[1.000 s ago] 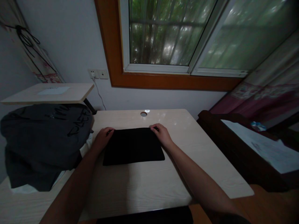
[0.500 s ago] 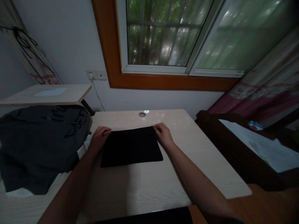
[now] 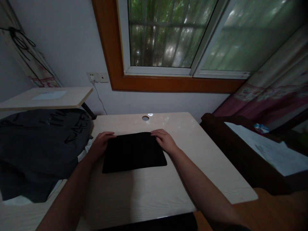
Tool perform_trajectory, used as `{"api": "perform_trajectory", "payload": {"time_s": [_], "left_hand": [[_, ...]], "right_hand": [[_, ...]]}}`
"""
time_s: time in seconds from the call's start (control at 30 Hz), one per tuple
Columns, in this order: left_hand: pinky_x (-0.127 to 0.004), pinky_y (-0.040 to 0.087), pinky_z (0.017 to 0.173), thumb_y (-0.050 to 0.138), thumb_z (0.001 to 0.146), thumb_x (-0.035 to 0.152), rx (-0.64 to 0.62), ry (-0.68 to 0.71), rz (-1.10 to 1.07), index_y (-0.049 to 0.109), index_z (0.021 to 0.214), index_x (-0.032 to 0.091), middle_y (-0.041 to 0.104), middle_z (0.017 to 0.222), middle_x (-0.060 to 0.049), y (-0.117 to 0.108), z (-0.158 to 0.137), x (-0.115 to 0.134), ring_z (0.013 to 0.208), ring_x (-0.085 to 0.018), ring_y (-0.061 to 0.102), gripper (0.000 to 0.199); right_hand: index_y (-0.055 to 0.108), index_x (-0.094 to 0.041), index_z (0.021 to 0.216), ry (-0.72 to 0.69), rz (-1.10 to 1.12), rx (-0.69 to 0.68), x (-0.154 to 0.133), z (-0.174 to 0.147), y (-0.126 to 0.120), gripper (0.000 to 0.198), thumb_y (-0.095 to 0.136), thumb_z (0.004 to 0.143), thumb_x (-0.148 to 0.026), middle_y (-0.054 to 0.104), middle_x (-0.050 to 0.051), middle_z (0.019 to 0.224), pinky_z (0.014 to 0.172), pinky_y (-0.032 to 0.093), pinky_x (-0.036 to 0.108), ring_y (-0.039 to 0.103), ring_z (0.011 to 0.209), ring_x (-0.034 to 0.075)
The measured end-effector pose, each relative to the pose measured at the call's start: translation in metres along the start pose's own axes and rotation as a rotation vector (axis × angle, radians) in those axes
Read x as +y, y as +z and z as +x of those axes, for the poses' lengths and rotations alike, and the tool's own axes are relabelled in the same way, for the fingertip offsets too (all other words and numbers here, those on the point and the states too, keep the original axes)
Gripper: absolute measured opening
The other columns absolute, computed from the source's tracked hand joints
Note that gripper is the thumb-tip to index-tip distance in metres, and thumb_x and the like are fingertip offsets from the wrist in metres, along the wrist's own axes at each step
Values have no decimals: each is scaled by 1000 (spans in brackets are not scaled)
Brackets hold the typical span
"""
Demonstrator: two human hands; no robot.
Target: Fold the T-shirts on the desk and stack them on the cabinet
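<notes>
A flat black rectangular mat point(image 3: 134, 152) lies on the pale wood-grain desk point(image 3: 154, 192). At its far left corner is my left hand point(image 3: 102, 142), fingers stretched out along the far edge. My right hand point(image 3: 166, 141) rests over the far right corner, its fingers extended to the left across the edge and the thumb a little apart from them. Both hands touch the mat and cover those two corners. What lies under the fingers is hidden.
Dark grey cloth with black lettering point(image 3: 43, 150) covers something at the left, below a raised shelf point(image 3: 79, 96) bearing a paper sheet. A cable hole point(image 3: 145, 118) is near the desk's back edge. Dark furniture point(image 3: 240, 154) with a pale sheet stands at the right, beyond the desk edge.
My fingers have gone from pinching the far corners to lying stretched along the far edge. My right hand has moved slightly left over its corner. The mat stays in place.
</notes>
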State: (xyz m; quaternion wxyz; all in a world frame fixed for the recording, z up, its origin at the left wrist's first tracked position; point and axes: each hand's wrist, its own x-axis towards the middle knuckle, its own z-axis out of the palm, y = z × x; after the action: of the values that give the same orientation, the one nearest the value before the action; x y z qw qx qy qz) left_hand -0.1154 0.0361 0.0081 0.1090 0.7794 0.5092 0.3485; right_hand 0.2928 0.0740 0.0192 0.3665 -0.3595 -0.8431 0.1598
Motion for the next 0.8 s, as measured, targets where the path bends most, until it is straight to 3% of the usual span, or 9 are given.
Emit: {"api": "perform_trajectory", "payload": {"time_s": [0.37,0.8], "left_hand": [[-48,46,104,43,92,24,-63,-53,49,74,115,30,73,117,-5,-1,3,-1,113,-24,62,39],[-47,49,101,45,93,30,-134,-27,49,72,120,30,75,116,-5,-7,2,-11,110,-25,66,38]], "right_hand": [[75,-27,114,137,9,-22,6,1,-2,41,47,89,-12,75,4,115,104,50,45,67,112,22],[74,-28,119,118,26,-87,14,0,-11,52,46,81,-6,74,2,120,109,49,46,67,117,20]]}}
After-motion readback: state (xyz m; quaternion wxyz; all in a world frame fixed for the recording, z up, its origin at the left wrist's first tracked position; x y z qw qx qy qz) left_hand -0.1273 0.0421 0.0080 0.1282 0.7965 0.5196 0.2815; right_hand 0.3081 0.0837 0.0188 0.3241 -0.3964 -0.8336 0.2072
